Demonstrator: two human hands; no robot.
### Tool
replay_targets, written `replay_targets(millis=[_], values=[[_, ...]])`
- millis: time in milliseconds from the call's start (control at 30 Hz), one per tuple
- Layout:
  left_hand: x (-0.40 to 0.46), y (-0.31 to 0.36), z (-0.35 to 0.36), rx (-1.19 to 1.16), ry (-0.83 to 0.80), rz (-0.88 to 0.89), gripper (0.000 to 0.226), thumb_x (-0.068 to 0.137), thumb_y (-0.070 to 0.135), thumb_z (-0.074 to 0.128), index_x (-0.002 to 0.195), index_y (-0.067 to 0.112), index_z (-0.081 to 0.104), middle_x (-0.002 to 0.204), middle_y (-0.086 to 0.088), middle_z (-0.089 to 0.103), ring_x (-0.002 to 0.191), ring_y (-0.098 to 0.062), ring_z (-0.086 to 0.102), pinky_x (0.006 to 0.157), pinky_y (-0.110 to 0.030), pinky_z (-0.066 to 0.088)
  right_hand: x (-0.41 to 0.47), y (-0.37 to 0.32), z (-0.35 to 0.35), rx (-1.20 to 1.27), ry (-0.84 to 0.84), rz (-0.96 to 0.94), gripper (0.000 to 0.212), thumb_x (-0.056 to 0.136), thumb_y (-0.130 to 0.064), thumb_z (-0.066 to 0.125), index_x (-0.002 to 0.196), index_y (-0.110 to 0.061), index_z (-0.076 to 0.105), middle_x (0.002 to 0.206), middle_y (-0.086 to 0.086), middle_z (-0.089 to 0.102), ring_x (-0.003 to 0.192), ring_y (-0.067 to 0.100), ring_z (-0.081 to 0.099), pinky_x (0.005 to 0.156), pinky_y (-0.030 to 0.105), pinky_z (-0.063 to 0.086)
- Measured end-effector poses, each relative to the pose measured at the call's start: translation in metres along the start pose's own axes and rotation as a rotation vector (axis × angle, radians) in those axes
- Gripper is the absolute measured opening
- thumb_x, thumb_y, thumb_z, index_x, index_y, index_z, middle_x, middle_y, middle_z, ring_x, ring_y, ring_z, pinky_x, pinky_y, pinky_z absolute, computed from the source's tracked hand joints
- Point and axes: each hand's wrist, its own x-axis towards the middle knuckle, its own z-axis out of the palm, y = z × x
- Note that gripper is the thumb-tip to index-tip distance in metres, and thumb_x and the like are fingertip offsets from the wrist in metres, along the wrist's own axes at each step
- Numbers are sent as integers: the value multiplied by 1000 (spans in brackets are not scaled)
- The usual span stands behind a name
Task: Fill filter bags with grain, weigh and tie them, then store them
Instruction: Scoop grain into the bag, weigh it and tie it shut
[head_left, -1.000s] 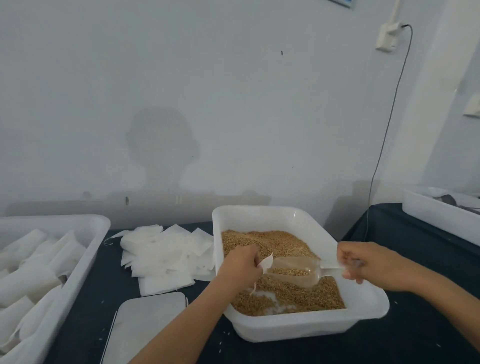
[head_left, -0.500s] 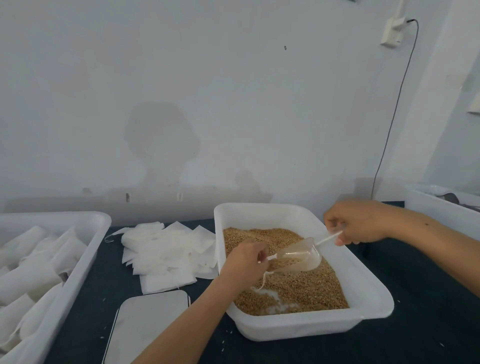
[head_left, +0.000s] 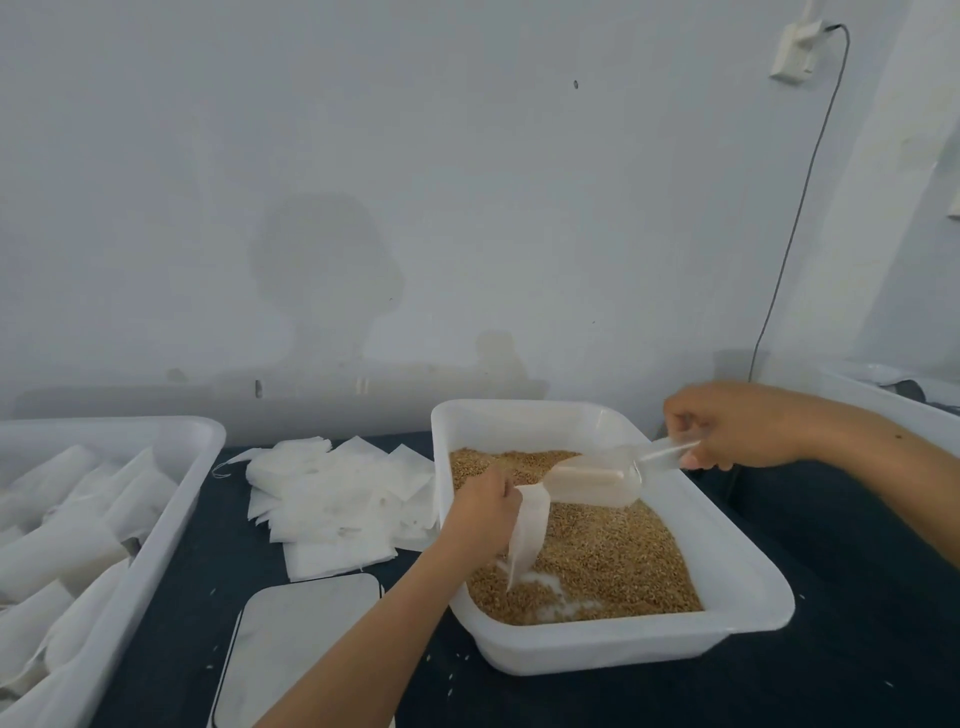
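A white plastic tub in the middle holds golden grain. My left hand pinches the mouth of a white filter bag that hangs down over the grain. My right hand grips the handle of a clear plastic scoop, tilted with its mouth at the bag's opening. The scoop looks almost without grain.
A pile of flat unfilled filter bags lies left of the tub. A white bin at far left holds several filled bags. A scale with a steel platform sits at the front. Another white tray and a wall cable are at right.
My right hand lifted and tipped the scoop toward the bag, and the grain left the scoop. The bag now hangs longer below my left hand.
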Motion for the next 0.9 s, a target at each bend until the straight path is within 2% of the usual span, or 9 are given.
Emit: replay_targets(millis=[100, 200, 367, 467, 600, 700, 767, 833, 900], values=[[1, 1, -3, -198, -11, -122, 21, 100, 19, 32, 81, 14, 38, 79, -9, 51, 72, -23, 53, 69, -45, 53, 1, 18, 13, 245, 19, 79, 8, 94, -17, 54, 90, -10, 50, 86, 4, 65, 70, 12, 60, 64, 23, 45], [2, 5, -7, -365, -61, -189, 25, 100, 20, 28, 78, 15, 39, 75, -7, 53, 62, -18, 57, 50, -28, 51, 13, 26, 46, 322, -4, 160, 13, 97, -16, 49, 86, -10, 44, 92, 8, 58, 77, 13, 55, 63, 22, 46], [0, 10, -9, -466, -110, -220, 31, 100, 21, 26, 76, 12, 44, 69, -6, 57, 50, -10, 59, 44, -19, 46, 48, 5, 125, 240, -26, 127, 25, 98, -22, 47, 75, -17, 40, 81, -4, 47, 66, 5, 44, 56, 14, 38], [0, 10, -7, -408, -118, -198, 29, 100, 22, 25, 76, 14, 40, 72, -6, 56, 57, -14, 57, 49, -20, 47, 67, -13, 159, 252, 22, 109, 19, 97, -18, 48, 78, -15, 45, 94, 1, 53, 81, 12, 51, 72, 22, 45], [-2, 10, -7, -378, -117, -184, 28, 100, 21, 25, 77, 14, 39, 72, -5, 55, 59, -14, 56, 50, -20, 48, 75, -22, 177, 223, 50, 115, 29, 95, -25, 50, 70, -22, 36, 90, -2, 50, 81, 15, 48, 65, 21, 39], [-3, 10, -7, -365, -104, -178, 26, 100, 21, 25, 79, 14, 38, 74, -5, 54, 60, -14, 55, 51, -19, 48, 76, -18, 173, 179, 115, 79, 18, 89, -40, 57, 93, -23, 53, 89, -11, 54, 85, 9, 53, 85, 28, 46], [-3, 9, -7, -359, -103, -185, 24, 100, 22, 25, 81, 14, 39, 76, -5, 54, 62, -14, 55, 51, -19, 48, 77, -17, 165, 366, 180, -11, 24, 89, -39, 59, 109, -27, 55, 102, -15, 56, 95, 5, 54, 84, 21, 45], [-4, 10, -8, -359, -105, -183, 23, 100, 21, 26, 83, 13, 39, 78, -7, 53, 64, -15, 55, 52, -19, 49, 71, -24, 152, 735, 160, -130, 16, 94, -35, 52, 108, -30, 59, 106, -17, 61, 100, 2, 57, 75, 12, 42], [-5, 11, -9, -365, -106, -167, 22, 100, 20, 27, 82, 12, 37, 79, -10, 50, 65, -17, 53, 52, -20, 48, 65, -34, 145, 1040, 104, -197, 21, 97, -32, 46, 105, -29, 65, 103, -14, 67, 99, 4, 61, 76, 16, 47]])
